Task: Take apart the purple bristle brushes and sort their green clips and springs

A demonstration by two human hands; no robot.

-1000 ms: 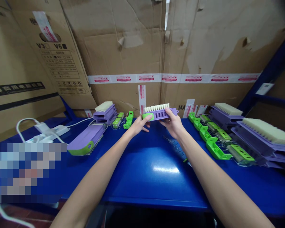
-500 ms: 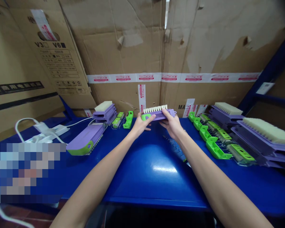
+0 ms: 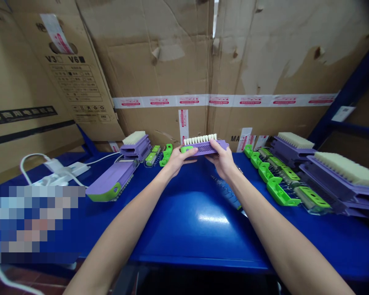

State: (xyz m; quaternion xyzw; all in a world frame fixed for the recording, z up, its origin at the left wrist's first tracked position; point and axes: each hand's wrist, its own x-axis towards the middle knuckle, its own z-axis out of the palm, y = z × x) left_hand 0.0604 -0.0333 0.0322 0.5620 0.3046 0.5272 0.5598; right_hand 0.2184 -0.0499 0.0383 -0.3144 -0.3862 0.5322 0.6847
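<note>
A purple brush (image 3: 205, 147) with white bristles facing up is held above the middle of the table, between both hands. My left hand (image 3: 175, 161) grips its left end, where a green end cap (image 3: 187, 150) shows, the thumb lying along the near side. My right hand (image 3: 223, 159) is closed round its right end, with the thumb pressed near the bristles. The fingers beneath the brush are partly hidden. Thin metal springs (image 3: 229, 194) lie on the table beside my right forearm, which covers part of them.
On the blue table (image 3: 178, 229), a finished-looking purple brush (image 3: 110, 180) and a brush stack (image 3: 135, 145) lie left, near a white power strip (image 3: 70, 170). Green caps (image 3: 275, 189), green-topped clear pieces (image 3: 313, 198) and stacked purple brushes (image 3: 341, 184) stand right. Cardboard (image 3: 172, 73) backs the table.
My left hand has shifted slightly left and its thumb sits a little lower and flatter on the brush. The brush's left end has risen slightly. My right hand keeps its grip.
</note>
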